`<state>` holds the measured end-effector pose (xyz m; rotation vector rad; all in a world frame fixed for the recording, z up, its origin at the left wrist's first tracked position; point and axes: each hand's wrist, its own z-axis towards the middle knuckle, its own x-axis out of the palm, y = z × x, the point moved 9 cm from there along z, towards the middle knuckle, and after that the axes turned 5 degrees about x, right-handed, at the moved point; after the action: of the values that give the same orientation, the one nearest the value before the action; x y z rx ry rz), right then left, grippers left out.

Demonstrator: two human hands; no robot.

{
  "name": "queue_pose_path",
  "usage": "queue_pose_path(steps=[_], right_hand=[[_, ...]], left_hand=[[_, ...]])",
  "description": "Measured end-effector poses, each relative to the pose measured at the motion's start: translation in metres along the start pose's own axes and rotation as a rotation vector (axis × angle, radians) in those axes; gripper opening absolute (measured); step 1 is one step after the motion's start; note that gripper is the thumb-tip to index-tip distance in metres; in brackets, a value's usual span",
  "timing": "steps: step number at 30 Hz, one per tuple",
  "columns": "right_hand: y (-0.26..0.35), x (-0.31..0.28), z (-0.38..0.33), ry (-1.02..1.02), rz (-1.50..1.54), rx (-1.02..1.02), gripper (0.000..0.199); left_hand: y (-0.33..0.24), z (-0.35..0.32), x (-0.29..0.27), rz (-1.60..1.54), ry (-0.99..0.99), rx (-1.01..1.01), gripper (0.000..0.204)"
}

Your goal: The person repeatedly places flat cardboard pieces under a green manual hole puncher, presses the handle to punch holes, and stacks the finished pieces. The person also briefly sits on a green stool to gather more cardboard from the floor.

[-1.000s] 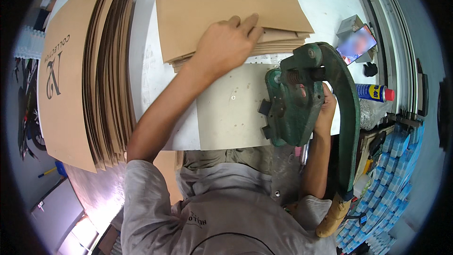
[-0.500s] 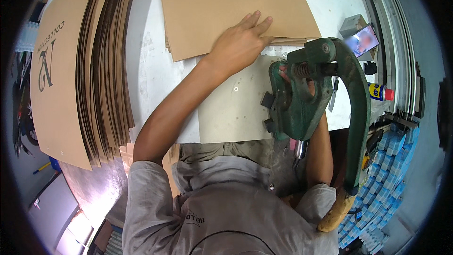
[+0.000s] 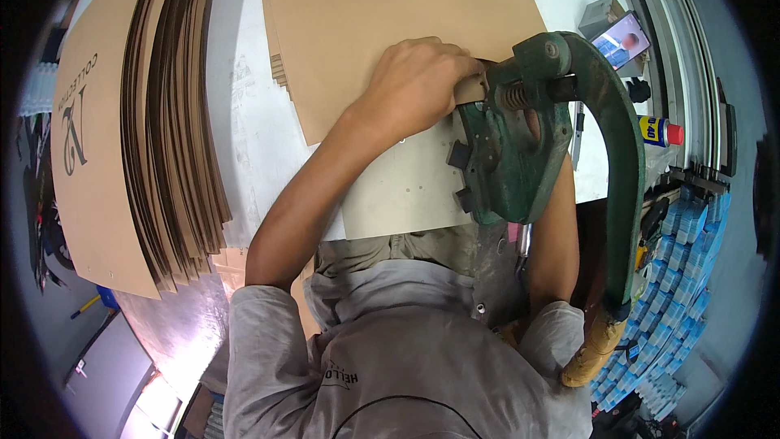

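A green hand-lever press (image 3: 508, 183), of the eyelet or punch kind, stands right of centre, its long curved lever hanging toward me. A stack of flat brown kraft paper bags (image 3: 390, 41) with dark print lies in front of it. My left hand (image 3: 418, 85) is closed at the near edge of the top bag, fingers curled by the press's mouth. This edge reaches the press head; its tip there is hidden. Behind the press body is my right hand (image 3: 532, 120), mostly covered, so its fingers cannot be made out. A beige sheet (image 3: 398, 195) lies under my left wrist.
A tall stack of brown bags (image 3: 93, 146) stands at the left. On the right are a phone (image 3: 621, 42) against a grey box (image 3: 601, 15), a spray can (image 3: 660, 132) with a red cap, and a slim knife (image 3: 578, 138). Blue packs (image 3: 674, 293) are piled below.
My left hand has moved from lying spread on the bags to gripping the near edge at the press. The top bag has shifted toward me, its edge now at the press head.
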<state>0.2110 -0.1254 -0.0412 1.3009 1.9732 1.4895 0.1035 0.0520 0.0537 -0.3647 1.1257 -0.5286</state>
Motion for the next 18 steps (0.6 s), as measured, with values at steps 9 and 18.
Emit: queue_pose_path(steps=[9,18], right_hand=[[-0.006,-0.011,-0.013,-0.089,-0.372,0.028,0.042],[0.039,-0.014,-0.052,-0.038,-0.748,0.062,0.038]], left_hand=[[-0.021,-0.013,0.014,0.017,-0.02,-0.105,0.015],[-0.026,-0.009,0.024,0.064,-0.019,-0.125,0.02]])
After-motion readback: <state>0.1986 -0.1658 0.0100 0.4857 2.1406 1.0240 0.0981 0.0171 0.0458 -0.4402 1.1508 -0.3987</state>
